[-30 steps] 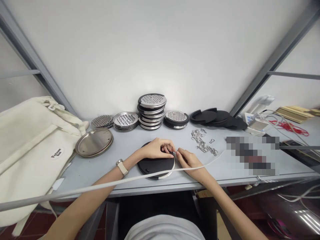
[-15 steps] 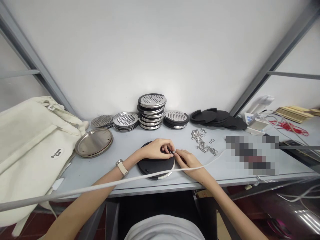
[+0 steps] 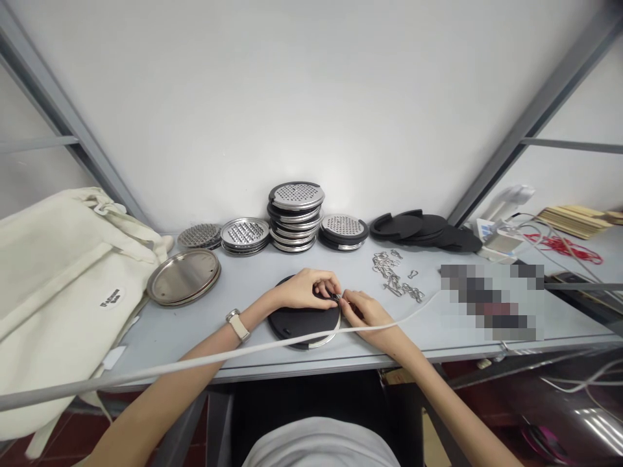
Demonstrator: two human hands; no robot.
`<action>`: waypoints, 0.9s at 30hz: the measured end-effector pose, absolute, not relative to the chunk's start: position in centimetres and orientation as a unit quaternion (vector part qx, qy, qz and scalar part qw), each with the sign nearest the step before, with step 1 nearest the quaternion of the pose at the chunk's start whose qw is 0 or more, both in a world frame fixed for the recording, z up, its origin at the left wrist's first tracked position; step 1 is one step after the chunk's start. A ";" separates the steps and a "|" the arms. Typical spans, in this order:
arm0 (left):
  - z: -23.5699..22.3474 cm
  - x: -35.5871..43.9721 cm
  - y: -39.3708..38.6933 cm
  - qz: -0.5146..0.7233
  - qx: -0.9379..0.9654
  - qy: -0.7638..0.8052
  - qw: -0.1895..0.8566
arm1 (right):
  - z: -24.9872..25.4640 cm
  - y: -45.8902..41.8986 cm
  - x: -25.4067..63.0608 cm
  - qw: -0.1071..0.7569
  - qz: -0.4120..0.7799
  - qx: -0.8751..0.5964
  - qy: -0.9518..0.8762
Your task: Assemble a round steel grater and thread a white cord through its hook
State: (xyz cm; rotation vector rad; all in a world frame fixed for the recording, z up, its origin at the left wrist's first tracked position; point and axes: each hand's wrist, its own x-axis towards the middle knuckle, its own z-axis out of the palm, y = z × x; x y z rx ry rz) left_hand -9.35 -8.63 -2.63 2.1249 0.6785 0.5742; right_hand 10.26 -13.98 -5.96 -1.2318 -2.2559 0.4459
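Note:
A round black disc [image 3: 299, 321] with a metal rim lies flat near the table's front edge. My left hand [image 3: 306, 290] rests on the disc's far right edge, fingers curled and pinched together. My right hand [image 3: 366, 310] meets it there from the right, also pinching. Between the fingertips of both hands sits a small metal clip [image 3: 335, 298] at the disc's rim. A watch is on my left wrist [image 3: 238, 325].
Stacks of perforated metal discs [image 3: 296, 214] line the back wall, with plain steel plates [image 3: 183, 276] to the left and black discs [image 3: 421, 228] to the right. Loose metal clips [image 3: 395, 275] lie right of my hands. A cream bag [image 3: 63, 285] fills the left; a white cable [image 3: 243, 353] crosses the front.
Barely any movement: my fingertips shift slightly around the small clip at the disc's rim, and both hands stay in place.

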 end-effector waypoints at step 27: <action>-2.5 -9.3 -8.7 0.235 0.855 0.268 0.376 | -5.7 -13.9 10.2 0.252 0.157 -0.447 -0.844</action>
